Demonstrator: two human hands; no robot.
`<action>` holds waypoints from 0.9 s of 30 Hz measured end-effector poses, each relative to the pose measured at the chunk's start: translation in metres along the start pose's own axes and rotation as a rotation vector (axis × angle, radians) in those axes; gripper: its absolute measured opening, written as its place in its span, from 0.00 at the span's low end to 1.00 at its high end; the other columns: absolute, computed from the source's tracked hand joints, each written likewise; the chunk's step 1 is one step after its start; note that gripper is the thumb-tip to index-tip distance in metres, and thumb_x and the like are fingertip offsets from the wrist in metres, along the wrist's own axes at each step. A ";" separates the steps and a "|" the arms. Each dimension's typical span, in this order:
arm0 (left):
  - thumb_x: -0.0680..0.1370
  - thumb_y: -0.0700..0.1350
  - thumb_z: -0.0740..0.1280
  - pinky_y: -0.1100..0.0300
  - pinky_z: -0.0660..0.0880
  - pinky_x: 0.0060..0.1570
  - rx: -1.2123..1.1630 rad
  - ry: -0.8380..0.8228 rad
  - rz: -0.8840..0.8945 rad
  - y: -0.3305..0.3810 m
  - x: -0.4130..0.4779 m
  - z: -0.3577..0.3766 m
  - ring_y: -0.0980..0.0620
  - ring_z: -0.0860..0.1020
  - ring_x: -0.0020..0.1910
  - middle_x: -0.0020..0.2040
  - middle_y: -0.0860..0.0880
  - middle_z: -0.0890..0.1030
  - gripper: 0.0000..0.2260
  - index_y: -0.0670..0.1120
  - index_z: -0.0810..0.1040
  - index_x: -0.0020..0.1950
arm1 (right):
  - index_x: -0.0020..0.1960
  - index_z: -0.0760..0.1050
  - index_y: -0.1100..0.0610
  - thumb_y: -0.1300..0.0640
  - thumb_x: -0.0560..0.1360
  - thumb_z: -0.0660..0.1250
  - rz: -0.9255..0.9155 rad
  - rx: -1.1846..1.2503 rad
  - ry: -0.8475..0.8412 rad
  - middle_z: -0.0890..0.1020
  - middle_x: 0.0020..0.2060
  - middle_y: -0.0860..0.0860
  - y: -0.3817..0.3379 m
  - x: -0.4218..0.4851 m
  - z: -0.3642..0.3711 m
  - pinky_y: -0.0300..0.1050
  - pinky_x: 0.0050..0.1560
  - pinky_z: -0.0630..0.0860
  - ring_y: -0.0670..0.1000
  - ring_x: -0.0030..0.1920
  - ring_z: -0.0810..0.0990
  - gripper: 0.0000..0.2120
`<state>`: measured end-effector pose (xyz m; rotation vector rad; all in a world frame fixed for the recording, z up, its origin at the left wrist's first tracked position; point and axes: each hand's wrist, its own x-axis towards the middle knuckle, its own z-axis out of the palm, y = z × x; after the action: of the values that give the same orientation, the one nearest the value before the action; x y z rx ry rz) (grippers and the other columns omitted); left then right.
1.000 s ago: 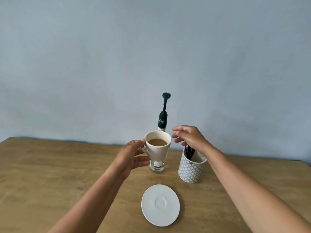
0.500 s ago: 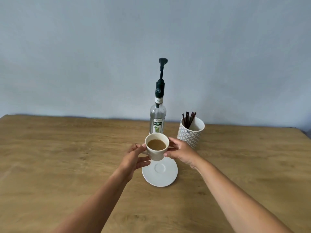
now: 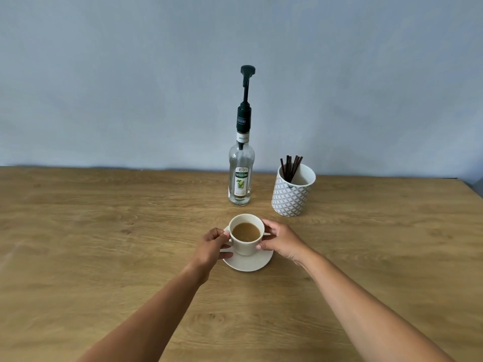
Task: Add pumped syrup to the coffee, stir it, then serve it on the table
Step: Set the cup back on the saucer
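A white cup of light brown coffee (image 3: 246, 241) stands on a white saucer (image 3: 249, 263) in the middle of the wooden table (image 3: 104, 231). My left hand (image 3: 213, 246) grips the cup at its left side, where the handle is hidden by my fingers. My right hand (image 3: 281, 240) holds the cup's right side with curled fingers. Behind the cup stands a clear syrup bottle (image 3: 241, 176) with a tall black pump. No stirrer is in the cup.
A patterned white holder (image 3: 292, 195) with several dark stir sticks (image 3: 290, 167) stands right of the bottle. A pale blue wall runs along the table's far edge. The table's right corner shows at the far right.
Both hands brought the cup down from in front of the bottle onto the saucer. My right hand left the stick holder and took the cup's right side.
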<state>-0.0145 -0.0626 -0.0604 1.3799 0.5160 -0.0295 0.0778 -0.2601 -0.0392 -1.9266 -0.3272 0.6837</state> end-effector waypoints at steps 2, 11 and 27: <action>0.82 0.46 0.65 0.56 0.81 0.42 0.015 0.003 -0.001 -0.003 0.000 0.000 0.49 0.80 0.44 0.46 0.43 0.81 0.09 0.43 0.76 0.44 | 0.75 0.62 0.57 0.69 0.65 0.77 0.010 0.000 0.001 0.74 0.63 0.48 0.003 0.000 0.002 0.40 0.61 0.69 0.46 0.65 0.72 0.43; 0.82 0.45 0.64 0.55 0.81 0.44 0.099 0.004 0.033 -0.007 -0.003 0.002 0.47 0.79 0.49 0.49 0.40 0.81 0.08 0.41 0.76 0.47 | 0.75 0.63 0.57 0.69 0.65 0.77 -0.009 0.021 0.014 0.76 0.67 0.54 0.013 -0.002 0.003 0.46 0.68 0.70 0.50 0.68 0.73 0.42; 0.77 0.44 0.73 0.52 0.84 0.42 0.195 0.052 0.113 -0.009 0.003 -0.010 0.49 0.84 0.48 0.45 0.46 0.87 0.05 0.44 0.80 0.50 | 0.64 0.76 0.55 0.61 0.73 0.72 -0.162 -0.131 0.251 0.84 0.52 0.50 -0.054 0.006 -0.055 0.45 0.53 0.79 0.47 0.49 0.82 0.20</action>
<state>-0.0182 -0.0539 -0.0703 1.6027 0.4872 0.0493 0.1189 -0.2744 0.0244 -2.0574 -0.3717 0.3159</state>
